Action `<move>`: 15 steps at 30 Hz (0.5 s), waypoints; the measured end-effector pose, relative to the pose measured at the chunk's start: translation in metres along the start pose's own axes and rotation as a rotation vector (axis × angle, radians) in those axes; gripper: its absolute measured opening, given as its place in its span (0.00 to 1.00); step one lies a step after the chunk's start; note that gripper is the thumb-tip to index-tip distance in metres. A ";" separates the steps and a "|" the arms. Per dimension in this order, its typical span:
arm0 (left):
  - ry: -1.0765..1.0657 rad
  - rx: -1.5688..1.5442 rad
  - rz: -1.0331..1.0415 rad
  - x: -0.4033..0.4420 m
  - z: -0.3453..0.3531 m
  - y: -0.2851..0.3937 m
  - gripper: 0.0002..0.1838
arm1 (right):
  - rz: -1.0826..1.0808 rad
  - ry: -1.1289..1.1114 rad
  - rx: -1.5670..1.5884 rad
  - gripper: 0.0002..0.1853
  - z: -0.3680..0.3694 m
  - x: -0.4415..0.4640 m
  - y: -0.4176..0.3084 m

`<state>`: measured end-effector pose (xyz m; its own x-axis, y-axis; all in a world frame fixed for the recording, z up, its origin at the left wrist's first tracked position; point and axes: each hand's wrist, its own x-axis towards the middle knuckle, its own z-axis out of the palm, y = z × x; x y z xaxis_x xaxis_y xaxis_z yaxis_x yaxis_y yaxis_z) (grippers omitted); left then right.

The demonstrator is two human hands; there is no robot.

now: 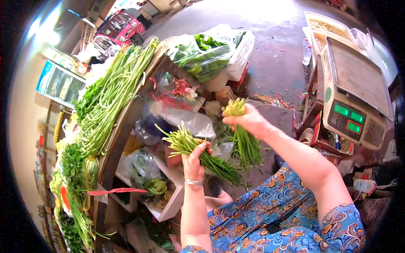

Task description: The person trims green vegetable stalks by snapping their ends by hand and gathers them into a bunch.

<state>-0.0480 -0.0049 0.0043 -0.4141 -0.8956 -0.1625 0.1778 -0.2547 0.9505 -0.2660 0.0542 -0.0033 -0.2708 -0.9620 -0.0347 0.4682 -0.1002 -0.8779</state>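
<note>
My left hand (194,163), with a bracelet at the wrist, is closed around a loose bunch of long green stems (220,167). The stems look like chives; their pale cut ends fan out to the upper left and their darker tips point down to the right. Higher up and to the right, my right hand (249,121) grips a second bunch of green stems (246,147). Its pale yellow-green ends stick up above the fingers, while the green part hangs below. The two bunches are close together but held separately.
Long beans (122,92) and leafy greens (76,164) cover the sloping counter at left. A bag of green vegetables (202,55) stands beyond my hands. At right sits a weighing scale (358,92) with lit digits. A white foam box (173,196) is below; a red vehicle (120,27) is farther off.
</note>
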 end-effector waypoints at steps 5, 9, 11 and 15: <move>-0.076 0.042 0.001 -0.006 0.014 -0.005 0.11 | 0.105 -0.183 0.043 0.09 0.018 -0.008 0.016; -0.116 0.080 -0.012 -0.008 0.016 -0.008 0.12 | 0.010 -0.181 -0.009 0.07 0.018 -0.004 0.023; -0.079 0.060 -0.010 -0.009 0.017 -0.009 0.11 | -0.001 -0.161 -0.046 0.07 0.015 -0.003 0.023; 0.003 0.032 0.016 -0.003 0.010 -0.011 0.10 | 0.022 -0.169 -0.131 0.07 0.013 -0.004 0.025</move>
<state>-0.0580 0.0039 -0.0032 -0.4089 -0.9004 -0.1483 0.1556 -0.2289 0.9609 -0.2426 0.0520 -0.0186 -0.1112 -0.9937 0.0162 0.3559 -0.0551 -0.9329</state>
